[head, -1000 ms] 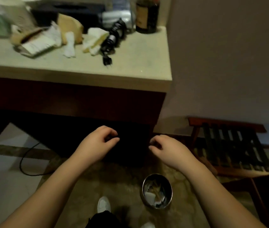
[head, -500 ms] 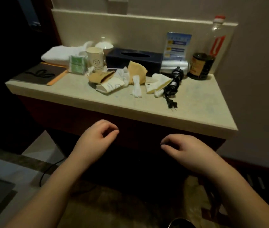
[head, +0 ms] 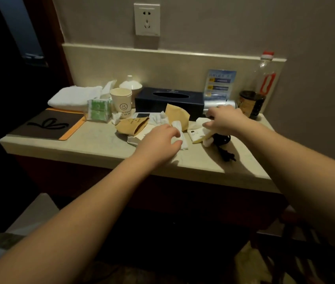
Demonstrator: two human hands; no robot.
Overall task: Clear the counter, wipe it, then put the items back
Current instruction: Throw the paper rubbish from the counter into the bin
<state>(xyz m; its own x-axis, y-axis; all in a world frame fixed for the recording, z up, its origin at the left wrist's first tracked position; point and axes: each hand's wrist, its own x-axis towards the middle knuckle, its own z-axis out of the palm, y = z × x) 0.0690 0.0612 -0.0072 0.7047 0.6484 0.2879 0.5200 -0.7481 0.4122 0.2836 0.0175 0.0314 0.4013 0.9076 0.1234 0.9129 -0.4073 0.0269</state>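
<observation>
Clearing has barely begun: the beige stone counter (head: 92,144) is crowded from nine to three o'clock. The left hand (head: 158,140) touches a crumpled white tissue (head: 180,130) at centre, whether pinched I cannot tell; the right hand (head: 225,119), fingers loosely curled, reaches the pale paper wrapper (head: 198,133) at one o'clock. Wiping and restocking remain.

Both bare forearms reach forward, palms down. The left hand (head: 158,138) has its fingers loosely curled downward, thumb toward the right hand (head: 225,119), which sits slightly farther forward, fingers bent; neither grip is plainly closed.
</observation>
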